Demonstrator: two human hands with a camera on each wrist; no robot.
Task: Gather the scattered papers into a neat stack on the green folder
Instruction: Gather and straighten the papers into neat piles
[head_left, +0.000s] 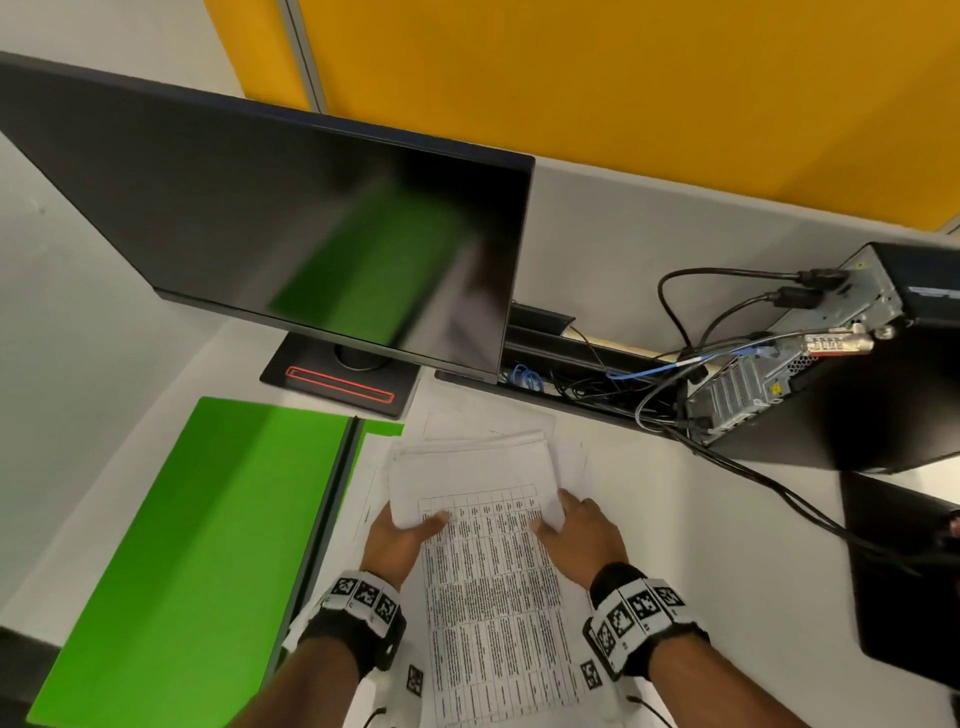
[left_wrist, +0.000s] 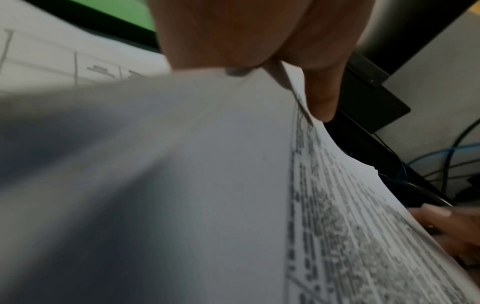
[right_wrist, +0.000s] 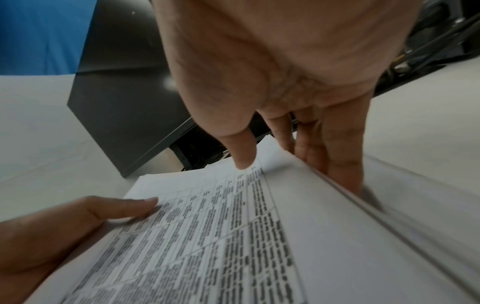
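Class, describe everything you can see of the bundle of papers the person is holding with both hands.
The bundle is several white sheets, edges uneven at the far end. The top sheet carries a printed table of small dark text. It is held over other loose sheets on the white desk, right of the green folder. The left hand grips its left edge, thumb on top; the right hand grips its right edge, thumb on top, fingers beneath.
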